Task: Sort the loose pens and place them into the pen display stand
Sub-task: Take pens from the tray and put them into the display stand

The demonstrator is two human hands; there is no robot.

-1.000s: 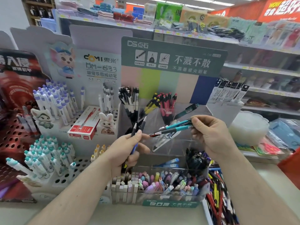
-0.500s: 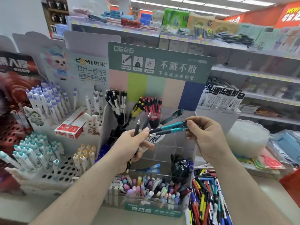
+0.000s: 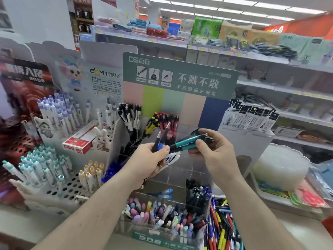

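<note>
Left hand is curled closed around a small bunch of dark pens, thumb pressed across the barrels; one pen shows a blue grip, and the silver tips point up and slightly right, while a lower end sticks out beneath the palm. Right hand pinches two teal pens between thumb and bent fingers, the pens lying nearly level with their far ends reaching the left thumb; whether they touch it cannot be told. Both hands are held in front of the clear pen display stand, which carries a green header card with white characters and pastel stripes. In the stand's upper compartments stand black-and-white pens at left and red pens beside them, with a few yellow ones between. A lower compartment holds dark pens, and the front tray is filled with pastel pens. Just right of the stand lies a heap of loose pens in red, yellow and blue. To the left is a white perforated rack with purple-capped, teal-capped and yellow-capped pens, and a red and white box. Shop shelves with packaged goods run behind, under ceiling strip lights
</note>
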